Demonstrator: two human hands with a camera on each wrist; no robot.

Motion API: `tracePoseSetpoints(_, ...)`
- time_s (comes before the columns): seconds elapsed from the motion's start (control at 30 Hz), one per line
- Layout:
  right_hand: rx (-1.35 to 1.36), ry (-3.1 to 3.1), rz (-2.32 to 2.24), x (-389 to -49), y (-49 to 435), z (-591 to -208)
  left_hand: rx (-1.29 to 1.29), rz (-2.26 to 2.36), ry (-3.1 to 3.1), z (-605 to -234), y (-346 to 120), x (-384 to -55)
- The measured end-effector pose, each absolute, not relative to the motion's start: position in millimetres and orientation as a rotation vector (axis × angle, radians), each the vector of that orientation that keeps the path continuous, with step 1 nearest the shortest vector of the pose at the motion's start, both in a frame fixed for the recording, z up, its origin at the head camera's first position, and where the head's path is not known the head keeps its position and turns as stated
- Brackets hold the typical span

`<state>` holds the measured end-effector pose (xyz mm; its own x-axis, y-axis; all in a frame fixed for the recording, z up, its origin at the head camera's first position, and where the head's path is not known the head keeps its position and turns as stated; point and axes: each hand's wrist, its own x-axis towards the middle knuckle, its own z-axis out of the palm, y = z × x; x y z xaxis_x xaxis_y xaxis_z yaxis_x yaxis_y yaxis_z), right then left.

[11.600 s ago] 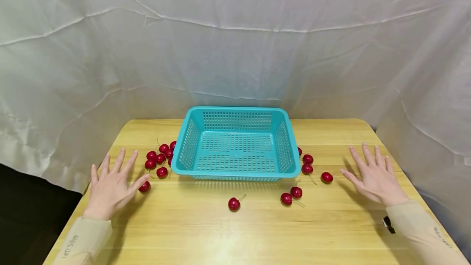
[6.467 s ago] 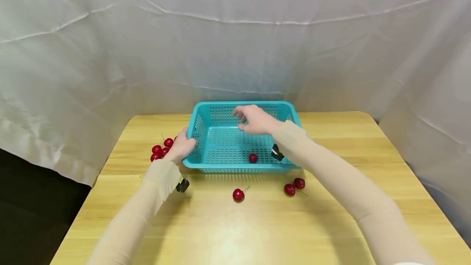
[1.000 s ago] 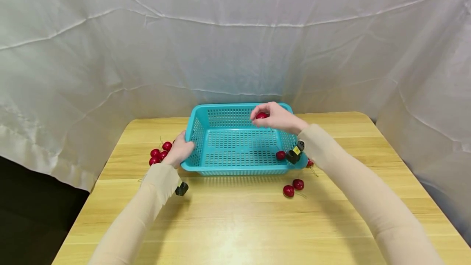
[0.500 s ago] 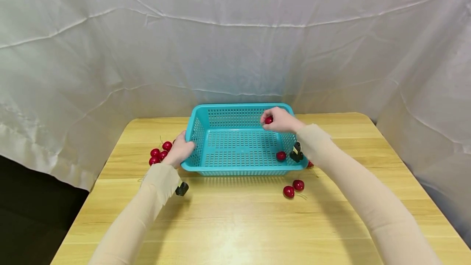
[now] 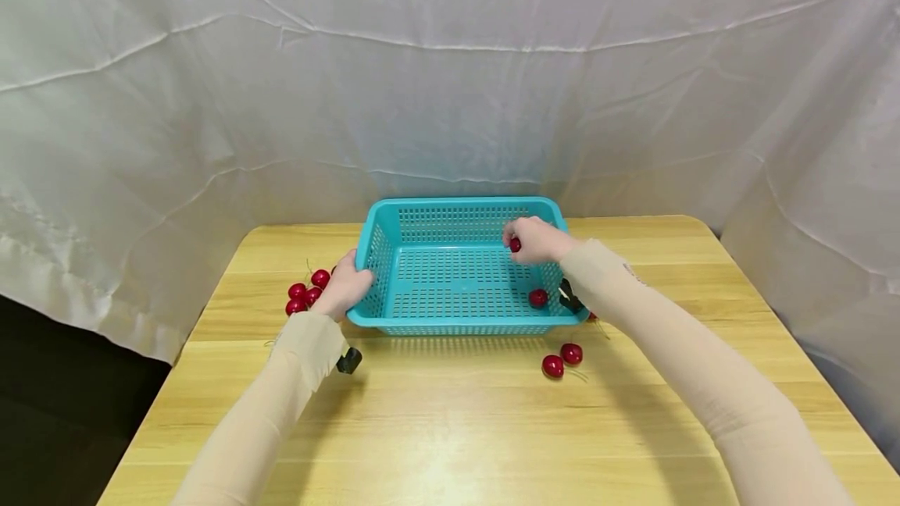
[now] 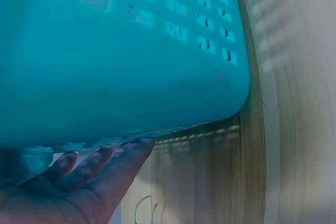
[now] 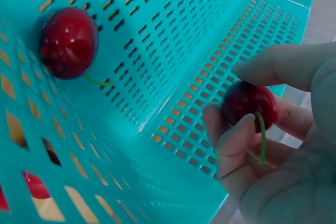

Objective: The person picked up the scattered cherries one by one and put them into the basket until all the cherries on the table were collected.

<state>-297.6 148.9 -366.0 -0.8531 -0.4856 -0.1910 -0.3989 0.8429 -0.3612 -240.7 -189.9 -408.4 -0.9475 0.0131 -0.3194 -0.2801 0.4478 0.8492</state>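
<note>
My left hand [image 5: 343, 285] holds the left rim of the turquoise plastic basket [image 5: 450, 322], thumb over the edge. In the left wrist view its fingers [image 6: 118, 174] lie along the outside of the basket wall [image 6: 121, 87]. Inside the basket's right part, my right hand [image 5: 540, 240] pinches a red cherry [image 7: 249, 103] with a green stem between thumb and fingers, above the basket floor. Another cherry [image 5: 537, 298] lies on the floor near the front right corner, its stem visible in the right wrist view.
Several cherries [image 5: 297, 291] lie on the wooden table [image 5: 436, 428] left of the basket, partly behind my left hand. Two cherries [image 5: 552, 366] sit in front of its right corner. Another cherry [image 5: 593, 316] peeks out beside that corner. A grey curtain [image 5: 450, 100] hangs behind.
Over the last second my right hand has lowered the cherry into the basket. The lone cherry in front, seen 6.5 s ago, is gone from the table. My left hand keeps its hold.
</note>
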Motion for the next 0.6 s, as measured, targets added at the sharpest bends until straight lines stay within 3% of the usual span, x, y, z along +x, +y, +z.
tracePoseSetpoints(0.6, -0.62, 2.709, -0.291, -295.3, 150.0, -358.4, -0.245, 1.483, 2.415, -408.7, -191.5, -241.9)
